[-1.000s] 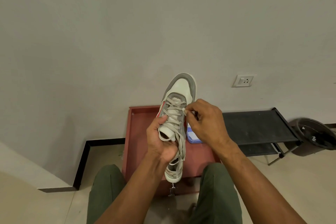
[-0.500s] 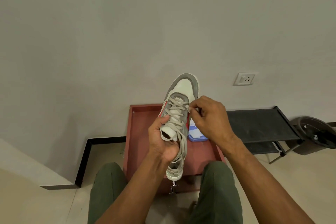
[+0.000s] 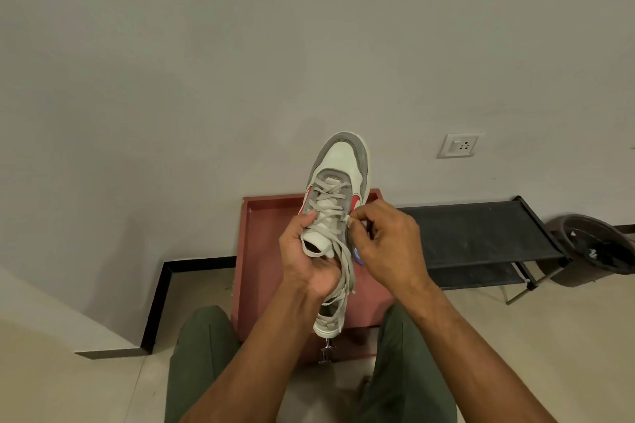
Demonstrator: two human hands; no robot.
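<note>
At the far side, a plain grey-white wall (image 3: 206,62), with a white socket (image 3: 460,145) low down to the right. Along its foot, a black skirting (image 3: 192,259) with a corner at the left. Below, a pale beige floor (image 3: 567,336) in soft, even light. Against the wall, a red-brown box (image 3: 264,251); just right of it, a black two-level rack (image 3: 481,233), then a dark round tub (image 3: 598,244) at the right edge.

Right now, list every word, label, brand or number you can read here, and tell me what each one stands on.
None can be read.
Sneaker: red side patches, no legible brand; any mark on its tongue is too small to read.
Wall socket: no readable marking.
Blue and white thing behind the right hand, which pinches the lace: mostly hidden, nothing legible.
</note>
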